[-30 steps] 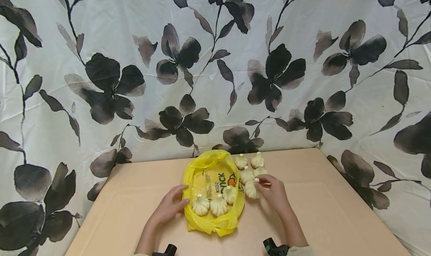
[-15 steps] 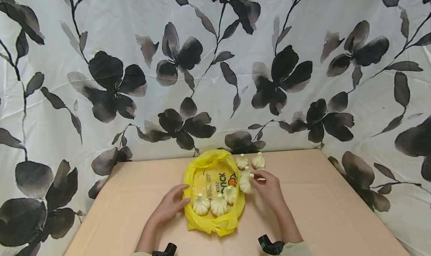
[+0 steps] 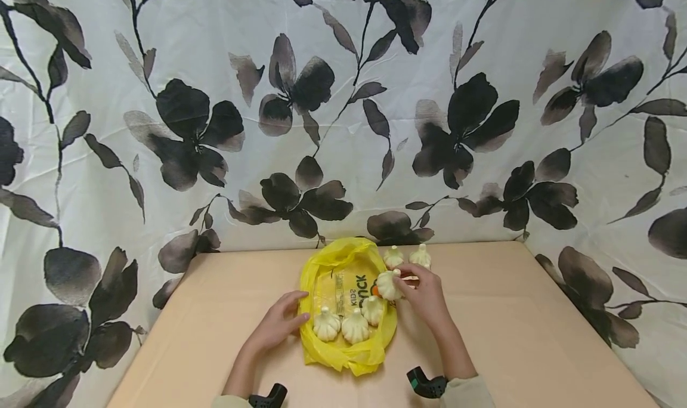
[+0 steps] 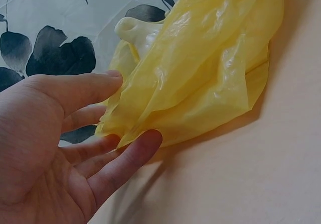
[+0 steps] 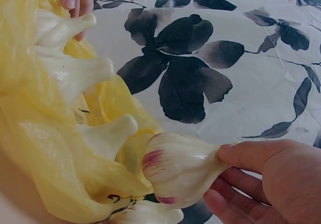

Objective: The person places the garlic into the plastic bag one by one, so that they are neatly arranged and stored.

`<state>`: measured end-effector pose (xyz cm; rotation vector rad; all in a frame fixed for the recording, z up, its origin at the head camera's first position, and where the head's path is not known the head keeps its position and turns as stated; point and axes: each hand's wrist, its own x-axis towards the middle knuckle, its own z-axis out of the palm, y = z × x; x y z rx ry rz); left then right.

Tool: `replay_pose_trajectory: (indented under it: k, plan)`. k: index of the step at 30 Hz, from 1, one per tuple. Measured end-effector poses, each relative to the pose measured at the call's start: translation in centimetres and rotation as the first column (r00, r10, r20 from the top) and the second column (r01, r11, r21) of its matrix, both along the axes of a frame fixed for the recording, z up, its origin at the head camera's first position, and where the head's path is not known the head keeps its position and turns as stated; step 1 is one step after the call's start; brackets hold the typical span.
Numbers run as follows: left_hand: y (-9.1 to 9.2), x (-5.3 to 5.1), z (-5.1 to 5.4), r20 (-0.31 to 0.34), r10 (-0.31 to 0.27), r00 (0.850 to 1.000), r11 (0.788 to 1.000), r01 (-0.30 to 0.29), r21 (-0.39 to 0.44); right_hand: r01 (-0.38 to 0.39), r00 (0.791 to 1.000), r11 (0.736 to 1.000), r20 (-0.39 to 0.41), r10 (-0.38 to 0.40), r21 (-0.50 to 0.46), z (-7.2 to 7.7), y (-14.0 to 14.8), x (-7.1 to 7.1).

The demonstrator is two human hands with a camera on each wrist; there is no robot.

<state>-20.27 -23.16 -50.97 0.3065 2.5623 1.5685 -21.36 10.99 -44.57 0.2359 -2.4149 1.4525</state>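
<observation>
Head view: the garlic point(image 3: 389, 284) that my right fingers point(image 5: 246, 183) pinch by its top has just moved to the edge of the yellow bag point(image 3: 349, 363). So I think it is nearer the three garlics point(image 3: 355, 327) inside. My left fingers point(image 4: 131, 156) are spread apart at the bag.

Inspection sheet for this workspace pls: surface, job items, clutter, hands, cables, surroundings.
Surface: tan table, bare area visible at right.
Job items: open yellow bag with three garlic bulbs inside; one held bulb at its right rim; at least two outside bulbs toward the table's far edge.
Clutter: nothing seen.
Left hand: at the bag's left edge, fingers extended.
Right hand: pinches the held bulb by its stem.
Cables: nothing seen.
Surroundings: floral cloth behind the table; black wrist devices on both arms.
</observation>
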Motion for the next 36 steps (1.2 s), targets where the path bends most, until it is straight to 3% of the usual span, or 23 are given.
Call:
replay_pose_trajectory:
  k: [9, 16, 22, 36]
  plan:
    - [-0.2, 0.4, 0.2, -0.013, 0.006, 1.0, 0.999, -0.007, -0.041, -0.006, 1.0, 1.0, -0.005, 0.006, -0.009, 0.1, -0.6, 0.0]
    - [-1.1, 0.7, 0.1, 0.027, -0.001, 1.0, 1.0, 0.001, 0.002, 0.006, 1.0, 1.0, -0.025, -0.006, 0.027, 0.1, -1.3, 0.3]
    - [-1.4, 0.7, 0.2, 0.022, -0.019, 1.0, 1.0, 0.019, 0.002, 0.016, 1.0, 0.999, -0.017, -0.015, 0.03, 0.3, -1.8, 0.6]
    - [-1.6, 1.2, 0.6, 0.005, -0.044, 0.999, 0.999, 0.044, 0.019, -0.023, 1.0, 0.998, -0.015, 0.023, 0.056, 0.2, -2.9, 0.0]
